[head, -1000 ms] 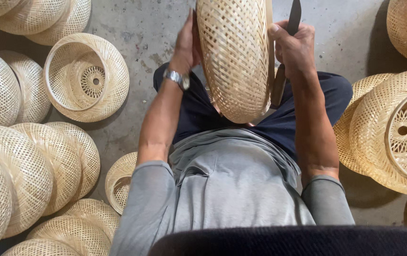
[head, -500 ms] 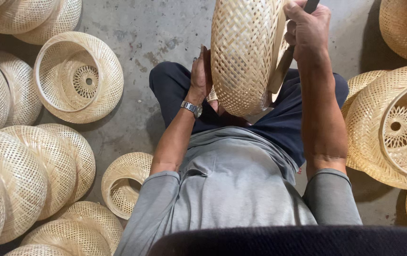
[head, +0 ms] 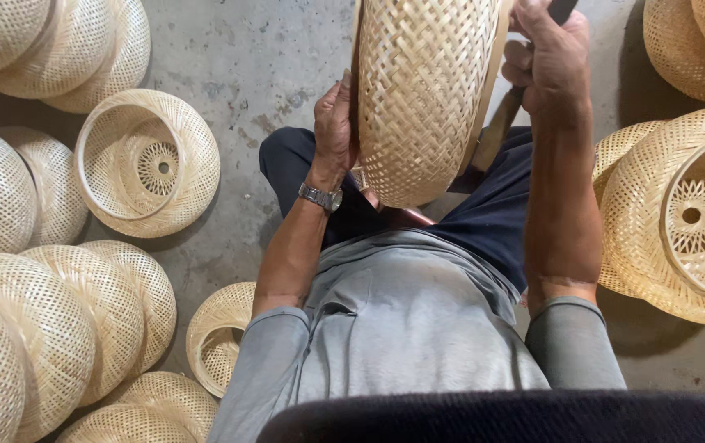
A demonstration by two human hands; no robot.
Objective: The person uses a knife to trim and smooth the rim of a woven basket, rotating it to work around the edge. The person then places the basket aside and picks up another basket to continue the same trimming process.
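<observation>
two hands on one woven bamboo shade [head: 422,90]
left hand [head: 334,127] steadies its side, right hand [head: 551,61] grips rim and dark-handled tool [head: 504,123]; about a dozen finished shades [head: 147,164] crowd the floor [head: 262,66].

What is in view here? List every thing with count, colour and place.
held woven basket: one, pale straw, upright on edge between both hands, top centre.
dark tool: one, in the right hand, behind the basket's rim; its kind is unclear.
open basket on the floor: one, straw, left of the knee.
small basket: one, straw, by the left elbow.
stacked baskets: many, straw, along the left edge.
baskets at right: several, straw.
floor: grey concrete.
wristwatch: one, silver, left wrist.
left hand: on the basket's side.
right hand: at the rim.
</observation>
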